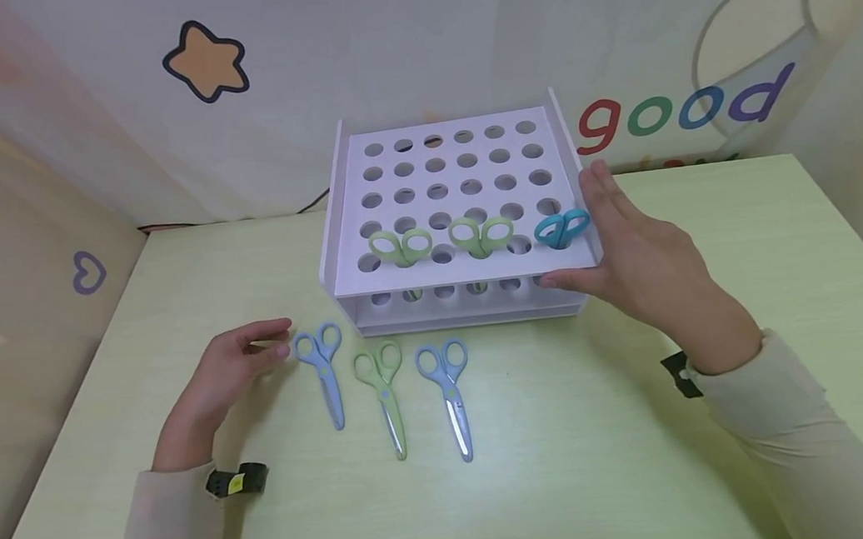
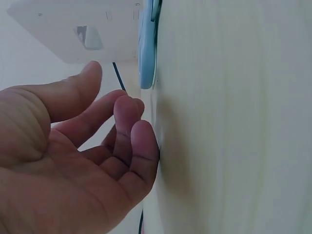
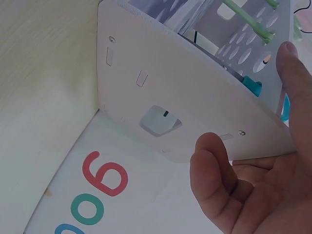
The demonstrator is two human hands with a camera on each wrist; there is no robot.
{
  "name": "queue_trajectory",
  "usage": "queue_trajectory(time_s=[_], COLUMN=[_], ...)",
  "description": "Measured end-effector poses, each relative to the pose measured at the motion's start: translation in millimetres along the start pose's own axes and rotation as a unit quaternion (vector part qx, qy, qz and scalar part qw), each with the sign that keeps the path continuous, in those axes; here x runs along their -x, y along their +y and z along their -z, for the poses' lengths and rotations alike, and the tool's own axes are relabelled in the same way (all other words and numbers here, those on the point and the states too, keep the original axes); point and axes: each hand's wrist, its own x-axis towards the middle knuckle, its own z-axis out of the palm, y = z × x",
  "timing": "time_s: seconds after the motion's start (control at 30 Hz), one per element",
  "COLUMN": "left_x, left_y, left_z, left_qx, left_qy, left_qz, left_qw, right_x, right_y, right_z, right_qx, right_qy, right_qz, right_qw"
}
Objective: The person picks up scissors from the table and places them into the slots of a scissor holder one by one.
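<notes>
My left hand (image 1: 237, 362) hovers left of a blue pair of scissors (image 1: 321, 362), fingers loosely bent and holding nothing. Beside it on the table lie green scissors (image 1: 382, 387) and a second blue pair of scissors (image 1: 446, 389), handles toward the rack. A white two-tier rack (image 1: 432, 279) with round holes stands behind them. My right hand (image 1: 649, 263) holds its right front corner, thumb across the front edge, fingers along the outer side. Two light green scissors (image 1: 481, 234) and one teal pair of scissors (image 1: 561, 227) stand in the front holes, handles up.
The pale wooden table (image 1: 550, 453) meets a decorated wall with a star (image 1: 205, 61) and the word "good" (image 1: 684, 114). A thin dark cable (image 1: 314, 201) runs behind the rack. Both wrists wear black straps.
</notes>
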Motion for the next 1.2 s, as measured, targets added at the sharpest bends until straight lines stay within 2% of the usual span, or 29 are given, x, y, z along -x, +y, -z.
queue_trajectory(time_s=[0.2, 0.4, 0.73, 0.9, 1.03, 1.1, 1.2], left_x=[-5.1, -11.0, -12.5, -14.2, -12.5, -11.3, -11.2], left_y=[-4.1, -1.5, 2.9, 3.4, 4.3, 4.9, 5.3], left_z=[-4.0, -11.1, -17.3, -16.4, -11.9, -8.6, -3.6], left_qx=[-0.057, -0.113, -0.180, -0.182, -0.164, -0.146, -0.089], left_qy=[0.006, -0.004, -0.014, -0.021, -0.036, -0.038, -0.044], left_qz=[-0.022, -0.049, -0.067, -0.078, -0.082, -0.089, -0.106], left_qw=[0.9981, 0.9924, 0.9814, 0.9800, 0.9824, 0.9845, 0.9894], right_x=[-0.2, -0.1, 0.3, 0.0, -0.5, -0.6, -0.3], right_y=[0.1, 0.0, 0.9, 1.7, 1.9, 1.8, 1.6], right_z=[-0.7, -0.7, 0.8, 1.1, 0.9, 0.8, 1.2], right_qx=[0.002, -0.004, -0.008, -0.008, -0.011, -0.014, -0.015], right_qy=[0.004, 0.002, 0.003, 0.002, -0.005, -0.006, -0.006], right_qz=[0.006, 0.003, 0.004, -0.001, -0.006, -0.006, -0.005], right_qw=[1.0000, 1.0000, 1.0000, 1.0000, 0.9999, 0.9999, 0.9999])
